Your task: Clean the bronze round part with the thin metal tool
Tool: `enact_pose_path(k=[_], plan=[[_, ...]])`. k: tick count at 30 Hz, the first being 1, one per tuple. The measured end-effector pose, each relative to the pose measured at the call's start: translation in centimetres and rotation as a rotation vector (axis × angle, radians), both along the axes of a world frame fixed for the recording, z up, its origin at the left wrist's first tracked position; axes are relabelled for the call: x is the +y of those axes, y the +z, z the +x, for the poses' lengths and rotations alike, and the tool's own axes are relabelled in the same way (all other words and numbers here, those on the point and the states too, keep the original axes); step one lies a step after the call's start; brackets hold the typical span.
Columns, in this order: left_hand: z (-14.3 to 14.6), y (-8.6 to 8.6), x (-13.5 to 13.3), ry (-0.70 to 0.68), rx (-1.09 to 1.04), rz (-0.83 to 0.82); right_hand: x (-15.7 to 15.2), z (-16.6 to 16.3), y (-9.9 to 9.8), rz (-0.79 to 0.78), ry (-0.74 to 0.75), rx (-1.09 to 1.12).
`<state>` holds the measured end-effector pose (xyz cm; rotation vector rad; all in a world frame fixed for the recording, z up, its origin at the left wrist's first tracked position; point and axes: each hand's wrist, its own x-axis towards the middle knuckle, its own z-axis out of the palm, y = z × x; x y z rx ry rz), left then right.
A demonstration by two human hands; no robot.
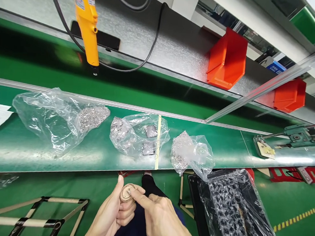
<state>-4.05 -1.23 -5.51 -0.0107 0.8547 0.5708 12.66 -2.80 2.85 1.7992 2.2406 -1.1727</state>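
Note:
My left hand [114, 209] is closed around a small round beige part [126, 192] with a raised rim, held up in front of the bench edge. The index finger of my right hand [158, 212] reaches onto the face of this part, and its other fingers are curled. Whether a small piece sits under that fingertip is hidden. Beyond my hands, clear plastic bags with small shiny metal pieces lie on the green bench: a left bag [93, 117], a middle bag [121, 129] and a right bag [180, 150].
A yellow electric screwdriver [85, 25] hangs above the bench at left. Orange bins [227, 60] stand on the shelf. A plastic-wrapped black tray [237, 211] is at my right, a green hand press [298, 136] farther right. Pipe frames [34, 223] stand lower left.

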Motion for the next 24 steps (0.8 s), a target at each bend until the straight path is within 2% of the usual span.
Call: enact_pose_path(k=[5, 11, 17, 24], plan=[[0.3, 0.1, -0.4, 0.062, 0.008, -0.025, -0.8, -0.8, -1.3, -0.003, -0.037, -0.035], [0.7, 0.7, -0.3, 0.118, 0.067, 0.007, -1.4, -1.4, -2.0, 0.039, -0.041, -0.079], [1.0, 0.8, -0.6, 0.129, 0.153, 0.035, -1.6, -1.9, -2.6, 0.099, -0.063, 0.102], [1.2, 1.3, -1.2, 0.188, 0.190, 0.060, -1.8, -2.5, -3.1, 0.141, -0.073, 0.004]])
